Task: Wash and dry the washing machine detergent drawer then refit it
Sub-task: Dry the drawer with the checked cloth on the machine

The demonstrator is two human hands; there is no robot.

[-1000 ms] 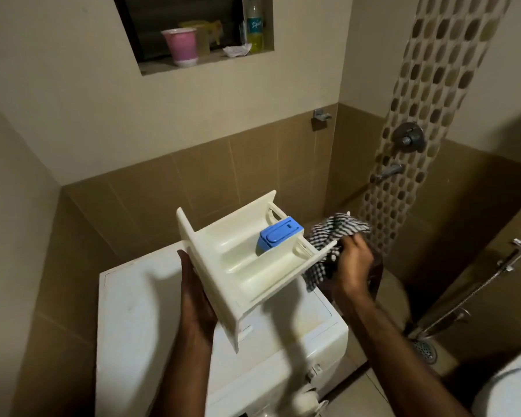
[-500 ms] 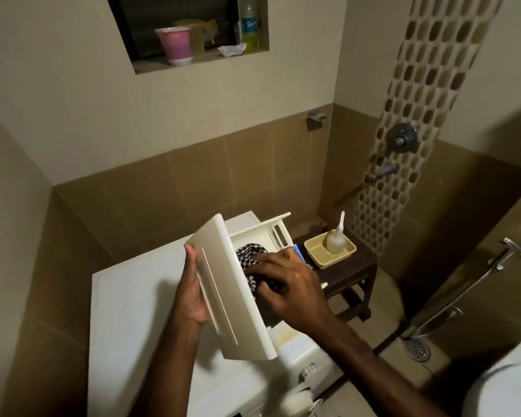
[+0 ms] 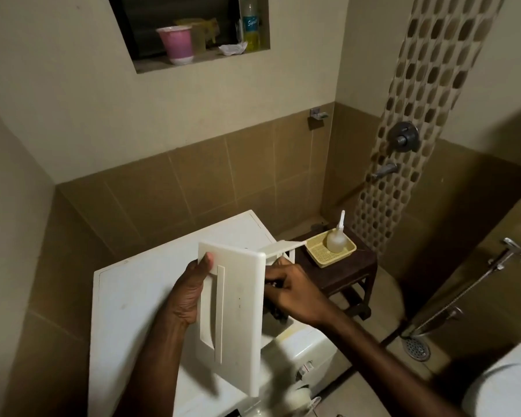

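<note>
Beige and brown tiled bathroom walls surround a white washing machine (image 3: 133, 299), seen from above by a person standing at it. Both hands are raised over the machine's top, holding the detergent drawer (image 3: 238, 311) between them.

The drawer is tipped up so its flat white front panel faces the viewer, and its body runs away from the viewer behind that panel. The left hand (image 3: 187, 296) grips the panel's left edge, with the thumb lying on the front face near the top corner and the fingers hidden behind. The right hand (image 3: 292, 293) reaches in from the right, just behind the panel, with its fingers curled inside the drawer's body. A small dark scrap shows beneath those fingers, but what it holds cannot be told.

Beyond the right hand, a dark wooden stool (image 3: 343, 275) stands beside the machine. On it sits a yellow tray (image 3: 319, 257) holding a small clear bottle (image 3: 336, 239) with a long nozzle.

Further right of the right hand, a metal hand sprayer (image 3: 506, 257) hangs on the wall above a round floor drain (image 3: 417, 349). High above both hands, a wall niche holds a pink cup (image 3: 176, 45) and a tall bottle (image 3: 250, 25).
</note>
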